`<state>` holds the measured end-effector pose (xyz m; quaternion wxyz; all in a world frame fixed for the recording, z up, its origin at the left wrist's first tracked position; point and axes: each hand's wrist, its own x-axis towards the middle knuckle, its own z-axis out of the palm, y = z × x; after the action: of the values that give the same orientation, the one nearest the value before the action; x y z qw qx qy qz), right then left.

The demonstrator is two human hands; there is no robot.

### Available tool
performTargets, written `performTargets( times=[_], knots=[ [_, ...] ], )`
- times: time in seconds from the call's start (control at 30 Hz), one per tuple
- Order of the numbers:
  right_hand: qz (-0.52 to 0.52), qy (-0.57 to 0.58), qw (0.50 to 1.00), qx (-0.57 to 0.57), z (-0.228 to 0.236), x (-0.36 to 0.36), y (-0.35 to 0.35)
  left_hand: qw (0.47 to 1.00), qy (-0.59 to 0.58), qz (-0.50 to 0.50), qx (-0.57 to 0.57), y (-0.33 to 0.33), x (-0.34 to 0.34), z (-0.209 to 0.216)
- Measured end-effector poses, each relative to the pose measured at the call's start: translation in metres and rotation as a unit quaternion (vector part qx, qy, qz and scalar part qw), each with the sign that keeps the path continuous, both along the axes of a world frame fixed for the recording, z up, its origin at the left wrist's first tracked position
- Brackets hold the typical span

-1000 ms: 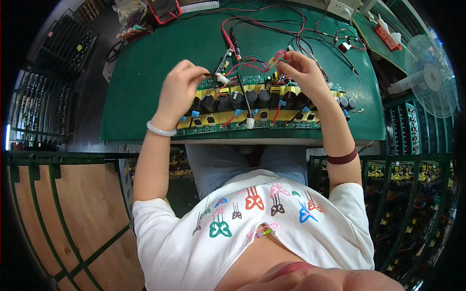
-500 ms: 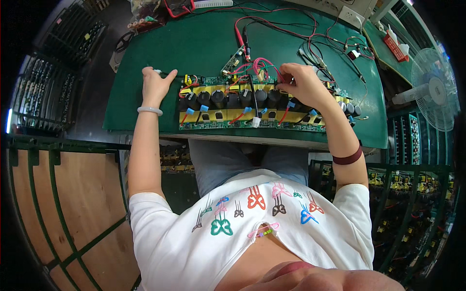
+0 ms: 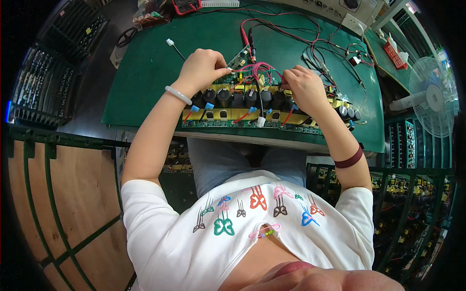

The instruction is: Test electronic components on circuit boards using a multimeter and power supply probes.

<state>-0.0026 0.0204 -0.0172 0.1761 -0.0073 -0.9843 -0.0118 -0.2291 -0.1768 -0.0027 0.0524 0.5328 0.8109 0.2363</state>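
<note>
A long green circuit board point(image 3: 247, 123) with several black cylindrical capacitors and yellow-wrapped parts lies along the table's near edge. My left hand point(image 3: 204, 70) is closed in a pinch on a small white connector point(image 3: 230, 71), beside a small green board point(image 3: 240, 59) that stands tilted behind the long one. Pink-red wires point(image 3: 262, 72) loop from there toward my right hand point(image 3: 305, 87). That hand is also closed, its thumb and forefinger pinching the wires' right end over the board; the very tip is hidden. A black cable with a white plug point(image 3: 260, 121) crosses the long board.
Red and black test leads point(image 3: 310, 41) tangle across the back right of the green table point(image 3: 145, 92). A loose white plug point(image 3: 170, 42) lies at the left. A red meter point(image 3: 187, 6) sits at the back. A white fan point(image 3: 432, 92) stands right of the table.
My left hand has moved right, from the board's left end to the small board, leaving a white plug on the table. My right hand stays near the same spot.
</note>
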Motion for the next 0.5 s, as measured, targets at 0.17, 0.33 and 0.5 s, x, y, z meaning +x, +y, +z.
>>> performTargets(
  times=[0.17,0.33,0.5],
  knots=[
    [-0.034,0.119,0.987,-0.101,0.003,-0.004,-0.001,0.999,0.033,0.023,0.021,-0.001,-0.01,-0.005],
    [-0.039,0.074,0.959,-0.271,0.027,-0.036,-0.009,0.981,0.147,0.046,0.114,-0.008,-0.036,-0.006],
    [0.022,0.009,0.852,-0.523,0.022,-0.084,-0.023,0.966,0.192,0.105,0.134,-0.019,-0.062,-0.01]
  ],
)
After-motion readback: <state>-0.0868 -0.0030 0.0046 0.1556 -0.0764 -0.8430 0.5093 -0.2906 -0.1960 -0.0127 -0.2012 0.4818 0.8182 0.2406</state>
